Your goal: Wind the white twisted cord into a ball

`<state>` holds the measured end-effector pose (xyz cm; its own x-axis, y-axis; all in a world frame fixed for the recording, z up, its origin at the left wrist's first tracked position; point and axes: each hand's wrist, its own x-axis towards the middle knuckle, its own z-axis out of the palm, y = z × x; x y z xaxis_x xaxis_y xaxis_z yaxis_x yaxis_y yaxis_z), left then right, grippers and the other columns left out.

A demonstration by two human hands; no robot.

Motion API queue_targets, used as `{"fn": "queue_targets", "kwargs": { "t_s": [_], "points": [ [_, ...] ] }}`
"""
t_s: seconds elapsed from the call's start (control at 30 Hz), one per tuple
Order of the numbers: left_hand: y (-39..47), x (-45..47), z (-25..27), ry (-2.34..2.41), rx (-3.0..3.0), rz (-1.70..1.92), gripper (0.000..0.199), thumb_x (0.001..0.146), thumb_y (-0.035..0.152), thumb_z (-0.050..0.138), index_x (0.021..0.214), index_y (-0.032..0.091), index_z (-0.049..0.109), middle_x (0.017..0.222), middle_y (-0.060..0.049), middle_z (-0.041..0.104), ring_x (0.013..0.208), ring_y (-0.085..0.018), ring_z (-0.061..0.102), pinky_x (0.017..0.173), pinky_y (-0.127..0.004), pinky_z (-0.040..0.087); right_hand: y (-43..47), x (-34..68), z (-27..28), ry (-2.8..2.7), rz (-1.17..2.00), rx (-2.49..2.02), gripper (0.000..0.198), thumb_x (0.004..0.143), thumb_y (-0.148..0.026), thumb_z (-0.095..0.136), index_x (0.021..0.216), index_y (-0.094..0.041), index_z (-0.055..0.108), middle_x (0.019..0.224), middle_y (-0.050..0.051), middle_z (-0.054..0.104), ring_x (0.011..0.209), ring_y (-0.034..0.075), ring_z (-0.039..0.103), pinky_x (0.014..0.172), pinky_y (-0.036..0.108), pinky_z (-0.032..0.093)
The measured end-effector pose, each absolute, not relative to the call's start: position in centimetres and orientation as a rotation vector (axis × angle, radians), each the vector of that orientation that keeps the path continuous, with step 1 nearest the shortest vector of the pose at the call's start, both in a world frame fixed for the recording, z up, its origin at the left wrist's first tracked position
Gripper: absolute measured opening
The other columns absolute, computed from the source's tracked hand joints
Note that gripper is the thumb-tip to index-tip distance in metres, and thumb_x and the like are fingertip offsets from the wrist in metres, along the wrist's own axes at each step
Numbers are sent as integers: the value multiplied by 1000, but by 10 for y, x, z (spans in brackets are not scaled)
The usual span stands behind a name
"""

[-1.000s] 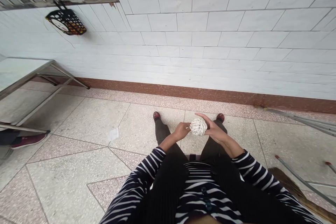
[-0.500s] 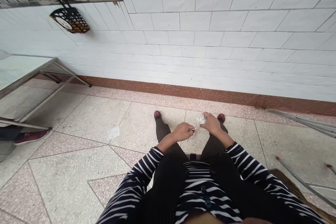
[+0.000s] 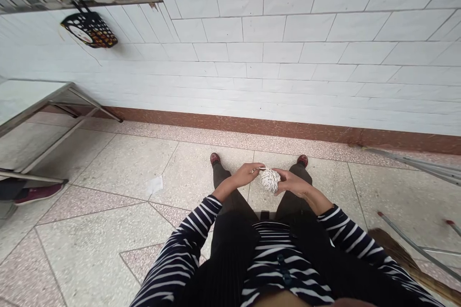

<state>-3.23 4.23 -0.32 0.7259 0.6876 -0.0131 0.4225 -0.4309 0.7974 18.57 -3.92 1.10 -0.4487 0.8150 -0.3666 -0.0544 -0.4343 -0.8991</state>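
Observation:
A ball of white cord with dark flecks sits between my hands, above the floor and in front of my knees. My right hand grips it from the right, fingers along its far side and thumb at the near side. My left hand is closed in a pinch just left of the ball. From its fingertips a short taut stretch of the same cord runs to the top of the ball. What else may lie inside the left fingers is too small to tell.
A metal-framed table stands at the left, a person's maroon shoe beneath it. A black patterned bag hangs from the window bars. White paper lies on the floor. Metal tubes and a red-tipped metal frame are at the right.
The ball has shifted left and nearer to me, turning in my right hand. My left hand has risen slightly, and the cord from it now meets the ball's top.

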Motion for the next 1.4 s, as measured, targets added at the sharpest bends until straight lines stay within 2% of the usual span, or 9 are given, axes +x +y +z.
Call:
{"fn": "queue_targets", "kwargs": {
  "t_s": [0.27, 0.4, 0.5, 0.7, 0.8, 0.97, 1.13, 1.3, 1.4],
  "points": [
    [38, -26, -16, 767, 1694, 411, 33, 88, 22, 50, 114, 13, 69, 112, -8, 72, 103, -21, 64, 94, -32, 47, -50, 173, 4, -883, 1928, -1107, 62, 62, -17, 80, 121, -24, 61, 104, 3, 69, 78, 14, 63, 60, 22, 53],
    [38, -31, -13, 734, 1507, 335, 34, 90, 30, 55, 115, 11, 67, 100, -9, 72, 84, -18, 66, 77, -27, 50, -56, 170, 7, -928, 1885, -1083, 58, 67, -16, 77, 122, -25, 61, 110, 3, 68, 87, 15, 64, 70, 25, 55],
    [40, -37, -9, 686, 1485, 310, 32, 91, 35, 55, 110, 12, 67, 88, -7, 71, 72, -16, 66, 73, -27, 50, -60, 171, 12, -863, 1947, -1005, 59, 72, -18, 75, 127, -28, 56, 114, 3, 66, 94, 18, 65, 76, 32, 58],
    [50, -51, -6, 691, 1642, 336, 34, 95, 35, 47, 116, 13, 61, 75, -2, 69, 57, -13, 63, 66, -26, 50, -64, 169, 23, -806, 2106, -933, 68, 59, -5, 74, 123, -22, 59, 90, 2, 68, 68, 16, 65, 51, 26, 56],
    [60, -55, -8, 798, 1753, 410, 30, 95, 29, 41, 111, 14, 61, 68, 0, 66, 53, -12, 61, 63, -24, 48, -63, 168, 35, -833, 2078, -906, 65, 56, -2, 69, 118, -19, 62, 88, 1, 67, 61, 13, 62, 46, 23, 52],
    [90, -55, -18, 1072, 1691, 626, 30, 94, 25, 35, 109, 14, 59, 68, 0, 66, 54, -13, 64, 62, -23, 47, -62, 168, 59, -904, 2071, -830, 61, 55, -3, 68, 113, -20, 63, 87, 0, 66, 52, 9, 57, 39, 19, 46],
    [99, -43, -43, 1173, 1735, 435, 34, 92, 22, 34, 112, 14, 61, 67, 2, 65, 55, -12, 63, 65, -23, 47, -55, 175, 58, -688, 2036, -855, 47, 58, -13, 79, 101, -20, 63, 68, -4, 60, 45, 7, 49, 36, 16, 35],
    [54, -17, -50, 853, 1599, 363, 35, 84, 25, 59, 116, 13, 63, 92, -6, 73, 89, -18, 68, 85, -29, 50, -37, 191, 42, -449, 1899, -983, 38, 65, -38, 80, 96, -22, 63, 84, 4, 69, 68, 16, 63, 44, 20, 39],
    [30, -6, -35, 638, 1445, 438, 44, 80, 31, 70, 120, 14, 63, 107, -10, 72, 104, -22, 66, 96, -34, 47, -30, 191, 31, -440, 1896, -1023, 30, 72, -42, 75, 91, -21, 64, 83, 4, 69, 67, 16, 61, 46, 22, 41]
  ]
}}
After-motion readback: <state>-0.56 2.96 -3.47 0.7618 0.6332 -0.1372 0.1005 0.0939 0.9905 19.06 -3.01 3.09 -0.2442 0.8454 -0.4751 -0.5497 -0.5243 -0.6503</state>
